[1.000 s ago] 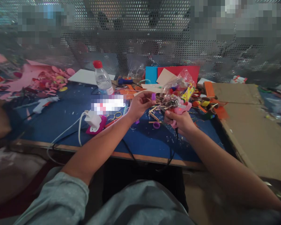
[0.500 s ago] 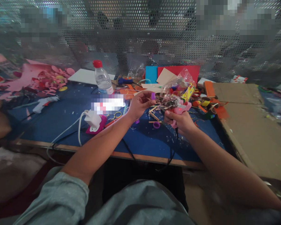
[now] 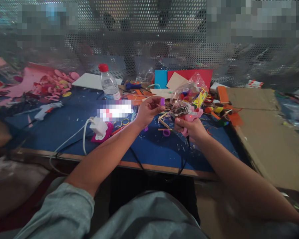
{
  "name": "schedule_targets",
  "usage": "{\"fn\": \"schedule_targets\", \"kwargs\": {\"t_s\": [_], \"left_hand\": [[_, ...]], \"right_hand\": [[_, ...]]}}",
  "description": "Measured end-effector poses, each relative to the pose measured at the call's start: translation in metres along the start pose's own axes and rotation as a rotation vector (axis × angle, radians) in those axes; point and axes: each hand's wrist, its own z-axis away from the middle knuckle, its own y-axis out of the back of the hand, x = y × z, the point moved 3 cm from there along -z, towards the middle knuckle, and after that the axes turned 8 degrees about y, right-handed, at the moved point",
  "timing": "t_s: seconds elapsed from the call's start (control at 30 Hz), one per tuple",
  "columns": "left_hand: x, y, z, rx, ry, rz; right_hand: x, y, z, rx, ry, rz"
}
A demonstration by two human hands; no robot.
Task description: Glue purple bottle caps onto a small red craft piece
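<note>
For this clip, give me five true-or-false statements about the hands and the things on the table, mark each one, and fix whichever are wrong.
1. The left hand holds a small purple piece in its fingers. True.
2. The bottle on the table has a red cap. True.
3. The right hand is gripping that bottle. False: it grips a pink glue gun.
4. A white glue gun lies on the table, to the left of the bottle. True.
5. The white adapter sits on a green block. False: it sits on a magenta one.
</note>
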Motion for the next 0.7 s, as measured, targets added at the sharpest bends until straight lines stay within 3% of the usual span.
{"fn": "schedule_targets", "kwargs": {"t_s": [0.7], "left_hand": [[-0.001,0.003,-0.0032,0.02,0.024,0.019]], "right_hand": [[0.001,0.0012,0.0002,0.006,-0.008,-0.001]]}}
